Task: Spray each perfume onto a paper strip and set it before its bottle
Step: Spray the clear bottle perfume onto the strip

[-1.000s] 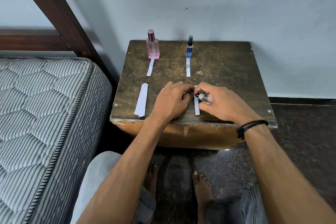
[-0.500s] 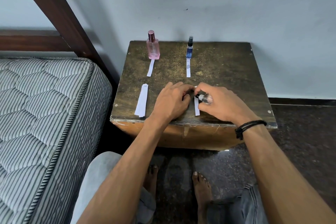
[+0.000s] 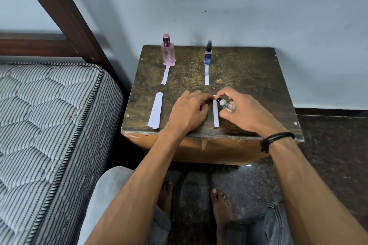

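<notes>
Right hand (image 3: pixel 245 111) curled round small clear bottle (image 3: pixel 229 105), nozzle toward paper strip (image 3: pixel 216 114) lying flat between my hands. Left hand (image 3: pixel 189 111) curled, fingertips at strip's far end; cannot tell what it grips. Spare strips (image 3: pixel 155 110) left of it.

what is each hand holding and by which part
The right hand grips a small clear spray bottle round its body, nozzle toward the paper strip. What the left hand holds cannot be told.
</notes>
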